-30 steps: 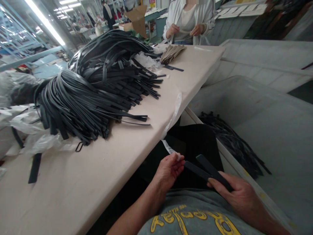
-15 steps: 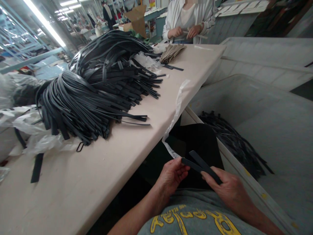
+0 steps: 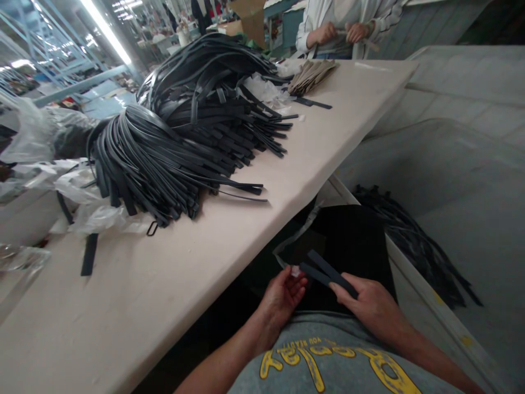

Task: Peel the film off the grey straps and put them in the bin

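Note:
Over my lap, my right hand [image 3: 371, 301] pinches a dark flat strap [image 3: 328, 269], its two ends spread in a narrow V toward the left. Just beside one of those ends is my left hand [image 3: 282, 295], thumb and fingertips closed on a thin, whitish translucent strip of tape [image 3: 301, 234]. The tape loops up from my fingers to the table edge. On the table lies a large heap of similar dark straps [image 3: 164, 158], some bent over in bundles.
The pale table [image 3: 229, 241] runs diagonally past my left. At my right stands a big whitish bin [image 3: 443, 158] with dark straps [image 3: 414, 246] inside. Brown strips [image 3: 312, 75], crumpled clear plastic [image 3: 98, 216] and a small black buckle [image 3: 152, 228] lie on the table. A co-worker [image 3: 348, 33] stands beyond.
The tape has come off the tabletop and now hangs by the edge. My left fingers have parted from the strap end, keeping the tape. The view has shifted, moving the table rightward in frame.

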`<action>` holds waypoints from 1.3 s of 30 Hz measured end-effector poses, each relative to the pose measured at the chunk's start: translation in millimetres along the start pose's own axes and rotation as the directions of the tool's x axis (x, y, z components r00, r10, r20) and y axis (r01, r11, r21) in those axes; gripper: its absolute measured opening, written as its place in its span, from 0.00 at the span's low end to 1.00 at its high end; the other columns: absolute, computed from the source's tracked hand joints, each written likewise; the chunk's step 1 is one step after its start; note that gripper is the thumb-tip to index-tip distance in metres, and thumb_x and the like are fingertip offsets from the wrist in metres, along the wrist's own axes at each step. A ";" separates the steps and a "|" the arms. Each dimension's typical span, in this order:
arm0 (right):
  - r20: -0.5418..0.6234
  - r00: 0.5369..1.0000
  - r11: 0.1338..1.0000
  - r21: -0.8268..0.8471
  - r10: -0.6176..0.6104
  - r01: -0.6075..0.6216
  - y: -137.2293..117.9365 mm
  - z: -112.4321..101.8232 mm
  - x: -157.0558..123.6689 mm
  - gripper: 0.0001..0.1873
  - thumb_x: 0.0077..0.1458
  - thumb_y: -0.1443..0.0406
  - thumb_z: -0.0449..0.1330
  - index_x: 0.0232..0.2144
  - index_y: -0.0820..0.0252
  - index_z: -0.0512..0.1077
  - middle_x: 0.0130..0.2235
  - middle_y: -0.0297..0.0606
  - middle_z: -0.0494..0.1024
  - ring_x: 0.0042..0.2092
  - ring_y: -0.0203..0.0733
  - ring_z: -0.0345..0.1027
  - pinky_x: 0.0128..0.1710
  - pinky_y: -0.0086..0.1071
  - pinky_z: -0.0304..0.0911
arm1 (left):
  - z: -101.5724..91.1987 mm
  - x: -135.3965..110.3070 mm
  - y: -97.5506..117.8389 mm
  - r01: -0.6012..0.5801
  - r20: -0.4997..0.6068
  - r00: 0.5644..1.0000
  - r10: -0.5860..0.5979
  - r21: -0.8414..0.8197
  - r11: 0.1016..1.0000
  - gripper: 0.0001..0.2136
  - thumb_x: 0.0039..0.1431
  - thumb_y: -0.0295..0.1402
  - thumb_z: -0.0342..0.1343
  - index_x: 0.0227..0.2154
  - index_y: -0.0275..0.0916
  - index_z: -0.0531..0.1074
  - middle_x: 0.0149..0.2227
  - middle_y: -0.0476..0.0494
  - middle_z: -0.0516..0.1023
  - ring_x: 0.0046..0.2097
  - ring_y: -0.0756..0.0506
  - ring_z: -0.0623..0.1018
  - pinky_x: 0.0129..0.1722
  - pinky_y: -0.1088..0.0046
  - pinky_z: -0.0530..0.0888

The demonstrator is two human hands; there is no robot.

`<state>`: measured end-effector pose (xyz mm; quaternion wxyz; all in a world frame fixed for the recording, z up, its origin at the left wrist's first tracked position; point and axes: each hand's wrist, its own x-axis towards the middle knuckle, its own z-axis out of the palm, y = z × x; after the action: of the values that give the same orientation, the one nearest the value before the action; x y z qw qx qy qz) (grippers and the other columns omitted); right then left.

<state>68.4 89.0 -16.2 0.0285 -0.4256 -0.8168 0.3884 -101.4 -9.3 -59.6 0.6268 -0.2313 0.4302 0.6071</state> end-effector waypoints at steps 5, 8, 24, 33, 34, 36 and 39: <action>-0.025 1.000 1.000 -0.007 0.013 -0.013 3.7 -1.7 -5.6 0.20 0.58 0.50 0.51 0.23 0.55 0.70 0.23 0.33 0.74 0.26 0.43 0.67 0.27 0.34 0.58 | 3.6 3.8 0.4 -0.020 0.025 0.999 0.021 -0.048 0.999 0.06 0.58 0.32 0.61 0.32 0.34 0.75 0.29 0.43 0.81 0.31 0.49 0.80 0.29 0.78 0.73; -0.031 0.999 1.000 -0.002 0.019 -0.019 5.2 -1.3 -6.9 0.20 0.58 0.50 0.51 0.25 0.55 0.70 0.23 0.33 0.73 0.26 0.43 0.67 0.27 0.33 0.58 | 5.2 3.8 0.6 -0.023 0.038 0.999 0.025 -0.052 0.998 0.05 0.58 0.31 0.59 0.33 0.33 0.75 0.30 0.44 0.81 0.32 0.49 0.81 0.29 0.78 0.74; 0.113 0.992 0.996 0.073 0.049 -0.058 -3.2 -5.1 -11.3 0.20 0.57 0.51 0.50 0.22 0.56 0.69 0.22 0.32 0.71 0.27 0.43 0.66 0.27 0.32 0.58 | 10.0 4.6 -0.2 -0.053 0.004 0.999 0.054 -0.045 0.998 0.07 0.60 0.32 0.60 0.29 0.33 0.75 0.29 0.45 0.81 0.29 0.51 0.79 0.29 0.78 0.74; 0.097 0.994 0.996 0.075 0.048 -0.056 -0.5 -4.7 -8.3 0.19 0.56 0.52 0.51 0.22 0.56 0.68 0.22 0.31 0.72 0.26 0.42 0.66 0.26 0.32 0.57 | 10.9 4.2 -1.3 -0.048 0.011 0.999 0.048 0.007 0.999 0.09 0.63 0.33 0.56 0.31 0.33 0.76 0.29 0.45 0.81 0.29 0.51 0.79 0.29 0.78 0.74; 0.091 0.995 0.996 0.069 0.051 -0.057 1.5 -4.3 -8.0 0.19 0.56 0.51 0.51 0.22 0.56 0.68 0.21 0.31 0.72 0.26 0.42 0.66 0.26 0.32 0.56 | 11.3 3.4 -1.1 -0.048 0.010 0.999 0.048 0.011 0.999 0.09 0.63 0.33 0.57 0.30 0.33 0.76 0.29 0.45 0.81 0.29 0.52 0.79 0.29 0.78 0.74; 0.079 0.995 0.996 0.058 0.063 -0.067 5.1 -3.9 -7.4 0.20 0.56 0.51 0.51 0.22 0.56 0.68 0.21 0.32 0.72 0.25 0.42 0.66 0.26 0.32 0.56 | 11.1 2.3 -0.8 -0.055 0.016 0.998 0.055 0.022 0.998 0.08 0.61 0.33 0.58 0.30 0.33 0.76 0.27 0.46 0.81 0.28 0.52 0.79 0.28 0.78 0.74; 0.077 0.995 0.996 0.058 0.067 -0.071 6.6 -1.9 -4.0 0.19 0.57 0.51 0.51 0.23 0.56 0.69 0.22 0.32 0.73 0.25 0.43 0.67 0.26 0.32 0.56 | 8.5 2.7 -1.8 -0.060 0.034 0.998 0.059 0.042 0.997 0.06 0.57 0.32 0.62 0.30 0.33 0.77 0.27 0.46 0.81 0.29 0.51 0.79 0.29 0.78 0.74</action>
<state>76.1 89.5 -18.1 -0.0028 -0.4378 -0.7900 0.4293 -97.8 -1.2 -57.8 0.6204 -0.1948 0.4394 0.6198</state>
